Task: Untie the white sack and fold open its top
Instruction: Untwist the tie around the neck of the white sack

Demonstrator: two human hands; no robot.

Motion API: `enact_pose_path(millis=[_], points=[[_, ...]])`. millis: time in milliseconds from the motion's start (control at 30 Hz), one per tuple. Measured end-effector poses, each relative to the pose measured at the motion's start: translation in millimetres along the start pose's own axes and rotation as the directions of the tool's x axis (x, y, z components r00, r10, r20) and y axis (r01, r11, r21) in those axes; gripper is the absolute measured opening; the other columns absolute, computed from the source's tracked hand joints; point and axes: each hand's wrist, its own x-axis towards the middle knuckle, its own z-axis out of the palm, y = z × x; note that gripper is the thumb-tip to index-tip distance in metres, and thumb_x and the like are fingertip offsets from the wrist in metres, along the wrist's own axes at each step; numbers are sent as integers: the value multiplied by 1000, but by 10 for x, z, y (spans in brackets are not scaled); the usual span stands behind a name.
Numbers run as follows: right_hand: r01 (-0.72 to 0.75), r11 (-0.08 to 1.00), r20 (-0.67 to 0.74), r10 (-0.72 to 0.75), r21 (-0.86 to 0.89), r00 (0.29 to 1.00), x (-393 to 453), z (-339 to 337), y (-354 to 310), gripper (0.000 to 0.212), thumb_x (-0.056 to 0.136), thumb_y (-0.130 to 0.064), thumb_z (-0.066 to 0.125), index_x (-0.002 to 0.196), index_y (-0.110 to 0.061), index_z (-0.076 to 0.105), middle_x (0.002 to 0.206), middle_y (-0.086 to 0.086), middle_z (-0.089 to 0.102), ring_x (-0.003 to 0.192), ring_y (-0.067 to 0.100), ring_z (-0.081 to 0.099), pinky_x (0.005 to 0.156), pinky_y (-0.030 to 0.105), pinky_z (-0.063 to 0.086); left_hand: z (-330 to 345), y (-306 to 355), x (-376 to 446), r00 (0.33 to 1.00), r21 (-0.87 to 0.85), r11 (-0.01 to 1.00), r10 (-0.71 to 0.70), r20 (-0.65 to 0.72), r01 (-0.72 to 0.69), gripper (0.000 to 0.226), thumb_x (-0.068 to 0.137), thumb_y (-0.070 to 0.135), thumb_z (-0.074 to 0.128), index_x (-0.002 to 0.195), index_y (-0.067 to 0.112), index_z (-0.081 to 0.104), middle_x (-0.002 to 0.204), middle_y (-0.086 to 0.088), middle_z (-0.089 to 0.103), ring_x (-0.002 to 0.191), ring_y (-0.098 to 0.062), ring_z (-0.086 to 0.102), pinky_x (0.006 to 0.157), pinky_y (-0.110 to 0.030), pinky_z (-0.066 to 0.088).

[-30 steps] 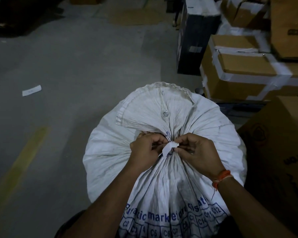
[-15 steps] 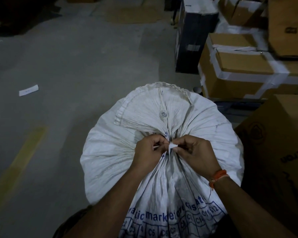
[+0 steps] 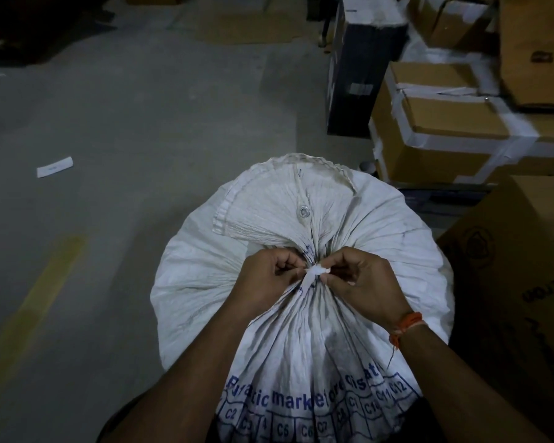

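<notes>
Standing upright on the grey floor [image 3: 141,123] beside cardboard boxes [image 3: 445,129], the white sack [image 3: 381,244] is still gathered at its neck, where the left hand [image 3: 263,279] and right hand [image 3: 365,282] each pinch the white tie [image 3: 314,272] between them.

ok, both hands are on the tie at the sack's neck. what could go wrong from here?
1. The tie is a thin white strip pinched between the left hand and right hand; it could slip out or tear, or pulling the wrong end could tighten the knot.
2. The sack bulges full and stands upright; tugging sideways may tip it toward the cardboard box beside it.
3. The light is dim and the fingers hide the knot, so judging it is hard.
</notes>
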Motion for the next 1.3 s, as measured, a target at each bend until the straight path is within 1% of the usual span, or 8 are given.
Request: enact_pose_path(millis=[133, 333, 567, 733, 933, 1067, 1200, 1300], points=[[19, 997, -13, -20, -80, 1000, -4, 4, 6, 14, 76, -13, 86, 83, -15, 75, 81, -1, 76, 77, 11, 73, 74, 28, 61, 27, 4, -19, 999, 52, 998, 38, 25, -39, 8, 90, 12, 74, 89, 17, 79, 84, 9, 79, 82, -2, 73, 81, -18, 53], [66, 986, 5, -66, -154, 998, -20, -15, 25, 13, 75, -10, 86, 83, -17, 78, 80, -10, 76, 77, 0, 72, 74, 17, 58, 127, 10, -46, 999, 109, 993, 43, -19, -40, 11, 90, 16, 74, 86, 26, 78, 87, 10, 80, 90, -5, 74, 96, -33, 58], [69, 985, -22, -73, -156, 997, -46, 12, 20, 11, 76, -9, 84, 84, -14, 79, 80, -10, 77, 76, -1, 72, 73, 10, 54, 189, 44, -85, 994, 127, 991, 51, -100, -38, 5, 89, 17, 75, 87, 21, 78, 85, 8, 79, 85, -6, 72, 85, -32, 56], [69, 988, -29, -74, -141, 997, -61, 33, 43, 10, 78, -8, 83, 86, -12, 79, 83, -7, 78, 80, 1, 73, 78, 16, 58, 231, 9, -86, 993, 116, 993, 49, -103, -36, 9, 88, 17, 74, 84, 24, 76, 83, 10, 77, 83, -5, 71, 85, -34, 56], [67, 988, -33, -72, -139, 997, -61, 45, 70, 11, 78, -7, 82, 88, -12, 79, 85, -5, 78, 82, 0, 73, 80, 16, 57, 263, 16, -88, 990, 121, 990, 83, -113, -70, 8, 89, 15, 75, 85, 22, 77, 86, 8, 77, 84, -4, 69, 76, -15, 48], [62, 989, -22, -65, -135, 998, -58, 31, 65, 12, 78, -6, 82, 88, -12, 79, 85, -6, 78, 82, 1, 73, 79, 16, 57, 227, -11, -88, 993, 94, 994, 58, -99, -48, 6, 88, 21, 77, 86, 26, 78, 83, 13, 78, 83, 2, 72, 82, -23, 55], [25, 996, -32, -28, -89, 999, -55, 35, 43, 12, 77, -4, 82, 85, -13, 79, 83, -6, 78, 79, 2, 73, 76, 14, 56, 110, -14, -78, 995, 115, 991, 72, -69, -64, 6, 86, 13, 79, 89, 17, 81, 80, 10, 79, 74, 5, 69, 72, -7, 48], [19, 996, -34, -22, -86, 999, -56, 38, 41, 13, 77, -4, 82, 85, -13, 78, 83, -6, 78, 78, 1, 73, 76, 13, 56, 72, 0, -85, 994, 137, 987, 92, -57, -83, 5, 87, 11, 77, 89, 14, 80, 81, 8, 79, 74, 3, 68, 70, -4, 45]])
